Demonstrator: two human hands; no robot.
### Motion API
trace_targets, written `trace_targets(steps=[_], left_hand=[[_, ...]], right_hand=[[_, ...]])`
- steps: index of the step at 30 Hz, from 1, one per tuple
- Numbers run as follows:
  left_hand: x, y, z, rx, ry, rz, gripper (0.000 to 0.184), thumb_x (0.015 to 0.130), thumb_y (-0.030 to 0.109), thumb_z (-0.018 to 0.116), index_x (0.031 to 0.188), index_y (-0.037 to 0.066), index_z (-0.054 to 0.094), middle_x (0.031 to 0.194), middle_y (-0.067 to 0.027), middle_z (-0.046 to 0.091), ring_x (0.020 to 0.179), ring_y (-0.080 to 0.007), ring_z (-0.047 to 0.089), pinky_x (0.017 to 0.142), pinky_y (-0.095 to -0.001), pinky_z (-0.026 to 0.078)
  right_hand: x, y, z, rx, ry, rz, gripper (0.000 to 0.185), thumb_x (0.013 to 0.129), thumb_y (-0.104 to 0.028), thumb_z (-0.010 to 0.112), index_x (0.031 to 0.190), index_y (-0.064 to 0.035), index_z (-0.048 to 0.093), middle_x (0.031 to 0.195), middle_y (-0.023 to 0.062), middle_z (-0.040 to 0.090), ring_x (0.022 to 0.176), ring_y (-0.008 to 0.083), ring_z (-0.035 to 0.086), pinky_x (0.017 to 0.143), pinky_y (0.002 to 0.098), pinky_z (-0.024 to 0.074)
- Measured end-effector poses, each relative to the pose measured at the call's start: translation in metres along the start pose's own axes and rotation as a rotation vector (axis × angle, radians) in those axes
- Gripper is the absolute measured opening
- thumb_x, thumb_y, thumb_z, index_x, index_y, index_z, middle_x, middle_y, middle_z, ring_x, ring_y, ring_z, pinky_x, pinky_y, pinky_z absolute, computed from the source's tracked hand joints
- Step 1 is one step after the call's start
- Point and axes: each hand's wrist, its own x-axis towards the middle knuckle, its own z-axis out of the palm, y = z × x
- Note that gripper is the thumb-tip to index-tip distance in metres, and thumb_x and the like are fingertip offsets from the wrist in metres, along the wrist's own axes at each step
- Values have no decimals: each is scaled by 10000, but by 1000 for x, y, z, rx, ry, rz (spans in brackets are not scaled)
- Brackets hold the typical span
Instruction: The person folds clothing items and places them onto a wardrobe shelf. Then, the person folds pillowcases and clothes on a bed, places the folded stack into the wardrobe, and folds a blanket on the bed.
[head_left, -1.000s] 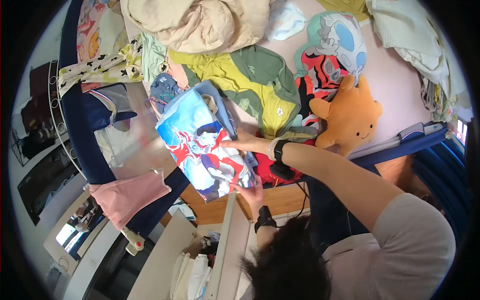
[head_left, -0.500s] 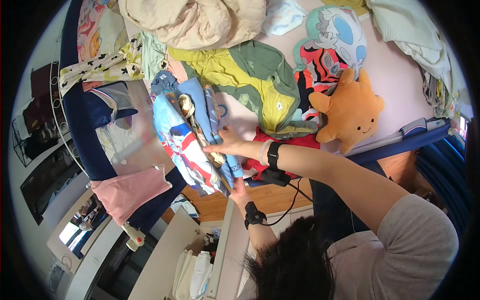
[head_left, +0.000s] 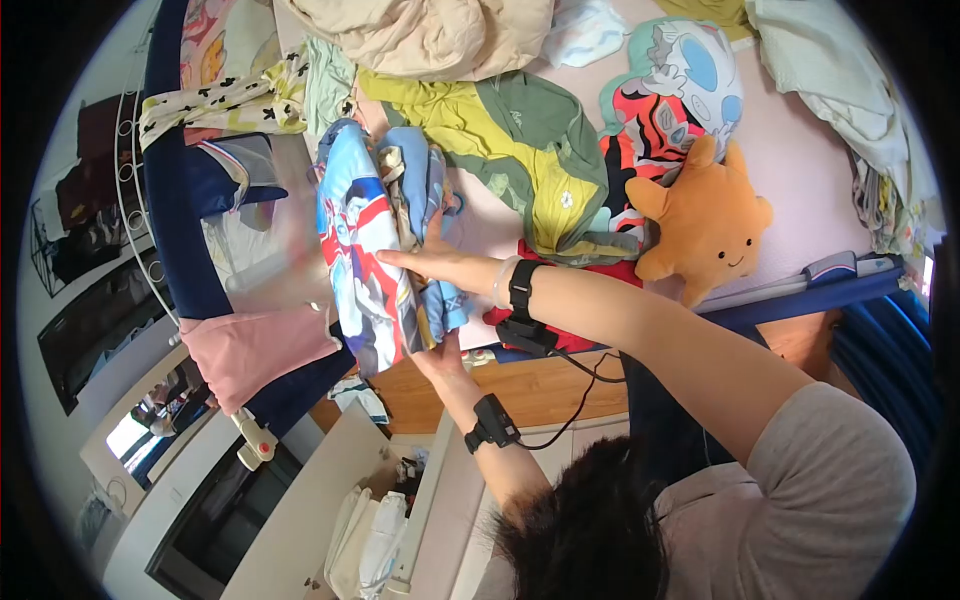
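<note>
Between my two hands is a bundle of folded clothes [head_left: 365,270], tilted up near the left side of the bed. Its near side is a blue, white and red printed cloth with a cartoon figure; blue and patterned cloths are layered behind. My right hand [head_left: 432,258] grips the bundle from the right, thumb over the printed face and the other fingers partly hidden among the layers. At the bottom edge, my left hand [head_left: 440,358] holds the bundle from below, its fingers mostly covered by cloth. A yellow and green garment [head_left: 530,170] lies spread just beyond.
An orange star-shaped plush toy [head_left: 708,220] and a cartoon-shaped cushion [head_left: 690,75] lie to the right. Red cloth [head_left: 610,285] is by my right forearm. A beige quilt [head_left: 420,35] is heaped at the back. Pink cloth [head_left: 258,355] hangs over the blue bed rail [head_left: 172,220].
Both hands have shifted slightly left, and the bundle has turned so more of its printed face shows. My right thumb has moved onto that face. The camera view has shifted a little.
</note>
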Motion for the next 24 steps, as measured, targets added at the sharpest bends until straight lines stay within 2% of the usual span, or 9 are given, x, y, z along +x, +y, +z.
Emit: trace_targets(steps=[1, 4, 5, 14, 17, 19, 20, 22, 24], left_hand=[[-7, -4, 10, 13, 46, 13, 443, 831, 335, 514, 1171, 51, 491, 1121, -101, 542, 1016, -239, 521, 864, -429, 420], [-9, -22, 5, -74, 63, 29, 338, 831, 239, 529, 1110, 48, 536, 1065, -83, 591, 965, -221, 562, 831, -383, 442], [-8, -30, 0, -78, 71, 24, 336, 832, 229, 524, 1111, 42, 534, 1079, -89, 587, 979, -226, 561, 823, -380, 450], [-88, -69, 40, -187, 13, 8, 365, 857, 188, 465, 1183, 23, 483, 1153, -99, 551, 1045, -234, 533, 871, -383, 440], [-155, -107, 52, -204, -11, -117, 383, 829, 198, 457, 1176, 38, 491, 1153, -96, 548, 1060, -243, 527, 906, -399, 426], [-182, -154, 20, -211, 78, -404, 367, 765, 168, 484, 1101, 29, 534, 1097, -111, 572, 998, -247, 559, 870, -385, 447], [-198, -175, 21, -98, 33, -337, 350, 736, 142, 515, 1059, 13, 547, 1050, -127, 587, 970, -266, 569, 852, -387, 455], [-200, -230, -1, -265, -69, -575, 331, 715, 112, 528, 1014, -27, 542, 1001, -159, 592, 956, -289, 571, 861, -397, 454], [-188, -302, -43, -192, -110, -471, 308, 709, 94, 527, 981, -49, 536, 984, -179, 589, 951, -305, 568, 866, -415, 452]], right_hand=[[15, 4, 5, -156, 100, -25, 1336, 635, -499, 714, 1229, 14, -368, 1205, 252, 456, 1078, 282, 505, 910, 287, 392], [18, 21, -6, -367, 208, 24, 1337, 600, -402, 749, 1252, 10, -343, 1189, 261, 468, 1087, 300, 502, 894, 296, 403], [42, 54, -10, -285, 507, -152, 1211, 560, -274, 748, 1360, 2, -118, 1130, 248, 505, 1027, 307, 524, 869, 307, 415], [-52, -1, -44, -148, 128, -228, 801, 541, -132, 688, 1248, 19, 344, 1092, 176, 516, 953, 252, 519, 837, 312, 426], [-137, 1, -80, -206, 146, -316, 845, 574, -104, 706, 1298, 2, 283, 1117, 155, 505, 1034, 223, 493, 890, 327, 407], [-177, 38, -126, -72, 75, -405, 834, 632, -54, 712, 1323, -20, 246, 1172, 126, 458, 1082, 194, 453, 904, 338, 392], [-204, 34, -146, -301, 109, -518, 841, 640, -60, 722, 1324, -22, 236, 1196, 118, 437, 1097, 183, 438, 913, 330, 382], [-240, 56, -197, -307, 182, -248, 756, 650, -86, 733, 1266, -24, 299, 1183, 103, 453, 1081, 182, 457, 907, 329, 392], [-262, 73, -232, -334, 304, -100, 731, 651, -81, 738, 1245, -22, 315, 1166, 103, 478, 1044, 189, 498, 884, 335, 425]])
